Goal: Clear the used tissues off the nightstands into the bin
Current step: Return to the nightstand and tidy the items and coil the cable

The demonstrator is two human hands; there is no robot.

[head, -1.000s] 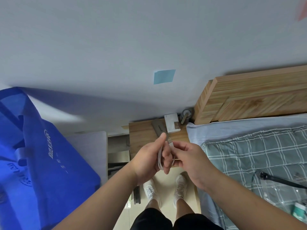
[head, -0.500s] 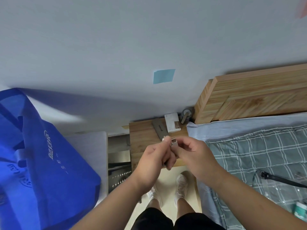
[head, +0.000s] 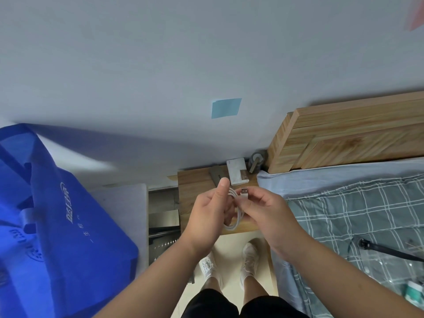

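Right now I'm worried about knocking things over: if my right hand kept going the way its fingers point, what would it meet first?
Your right hand points left, so probably your left hand, which shares the white cable; depth is uncertain.

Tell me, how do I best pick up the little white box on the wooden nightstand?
Probably from above, pinching its two long sides. The white box lies flat on the nightstand, with a grey flat thing close on its left and a grey roll near its far right corner, so the top is the open way in.
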